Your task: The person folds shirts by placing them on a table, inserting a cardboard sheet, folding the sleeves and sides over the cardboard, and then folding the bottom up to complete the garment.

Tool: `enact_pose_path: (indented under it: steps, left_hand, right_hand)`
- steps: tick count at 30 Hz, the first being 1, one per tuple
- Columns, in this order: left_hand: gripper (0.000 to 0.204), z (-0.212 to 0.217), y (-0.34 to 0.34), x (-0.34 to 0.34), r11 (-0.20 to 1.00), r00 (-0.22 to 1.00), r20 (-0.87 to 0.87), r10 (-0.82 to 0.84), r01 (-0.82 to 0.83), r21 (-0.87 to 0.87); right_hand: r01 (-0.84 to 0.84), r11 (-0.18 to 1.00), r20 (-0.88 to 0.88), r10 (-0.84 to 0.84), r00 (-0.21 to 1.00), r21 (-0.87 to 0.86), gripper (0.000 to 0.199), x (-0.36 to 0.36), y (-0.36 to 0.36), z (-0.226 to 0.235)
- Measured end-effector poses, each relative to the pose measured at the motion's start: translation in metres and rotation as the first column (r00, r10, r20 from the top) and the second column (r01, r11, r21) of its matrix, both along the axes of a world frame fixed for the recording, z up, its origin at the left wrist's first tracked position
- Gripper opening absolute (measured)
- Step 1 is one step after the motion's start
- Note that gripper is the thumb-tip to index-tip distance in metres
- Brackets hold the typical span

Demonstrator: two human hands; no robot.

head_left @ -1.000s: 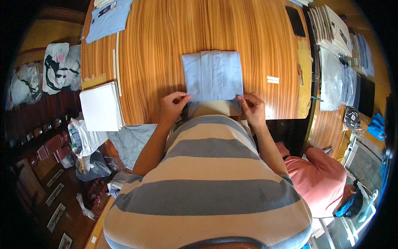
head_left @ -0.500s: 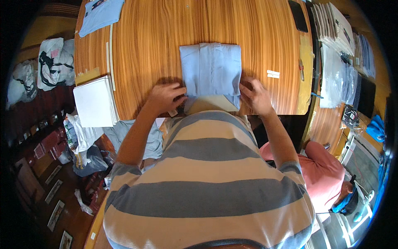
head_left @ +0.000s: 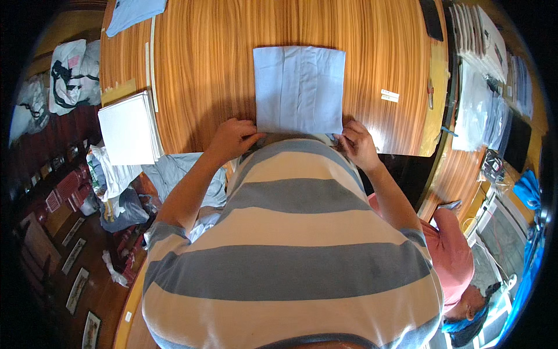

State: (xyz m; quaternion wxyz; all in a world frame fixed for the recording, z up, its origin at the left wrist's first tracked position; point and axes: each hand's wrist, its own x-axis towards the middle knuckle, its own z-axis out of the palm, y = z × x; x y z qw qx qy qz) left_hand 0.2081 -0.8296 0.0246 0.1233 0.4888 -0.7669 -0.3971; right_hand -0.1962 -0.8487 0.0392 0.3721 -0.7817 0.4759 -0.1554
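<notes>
A light blue folded garment (head_left: pixel 299 90), apparently a shirt, lies flat as a near-square on the wooden table in front of me. A raised strip runs down its middle. At its lower left corner is my left hand (head_left: pixel 235 138), fingers curled, thumb and fingertips pinching the near edge. My right hand (head_left: pixel 359 144) is closed at the lower right corner in the same way. The garment's near edge is partly hidden by my striped shirt.
White sheets (head_left: pixel 129 131) are stacked at the table's left edge. Another blue garment (head_left: pixel 135 14) lies far left. Two small white labels (head_left: pixel 390 95), a small red-and-metal tool (head_left: pixel 430 94) and a dark flat object (head_left: pixel 430 18) are on the right. A co-worker (head_left: pixel 453 250) in pink sits behind, right.
The folded garment now reaches farther toward my body and looks longer. My hands have gone from spread fingers beside it to closed at its lower corners. The view has shifted slightly.
</notes>
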Motion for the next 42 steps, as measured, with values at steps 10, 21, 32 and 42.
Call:
enact_pose_path:
  steps: [10,21,32,42]
  left_hand:
    - [0.021,0.028,0.014,-0.018,0.992,0.991,0.052,0.124,-0.125,0.008]
    - [0.03,0.03,0.026,-0.021,0.85,0.966,0.147,0.212,-0.256,0.461]
    - [0.069,0.028,-0.044,-0.09,0.847,0.986,0.157,-0.06,0.133,-0.515]
    - [0.089,-0.002,-0.039,-0.083,0.918,0.991,0.113,-0.076,0.114,-0.38]
  right_hand:
    - [0.062,0.993,-0.007,-0.063,0.998,-0.097,0.013,0.006,0.007,0.016]
    - [0.066,0.998,-0.024,-0.066,0.998,-0.018,0.015,0.002,0.028,0.009]
    - [-0.001,0.998,-0.056,-0.002,0.998,-0.06,0.013,-0.004,0.034,0.005]
    - [0.067,0.919,-0.254,-0.176,0.951,-0.388,0.068,0.1,-0.008,-0.01]
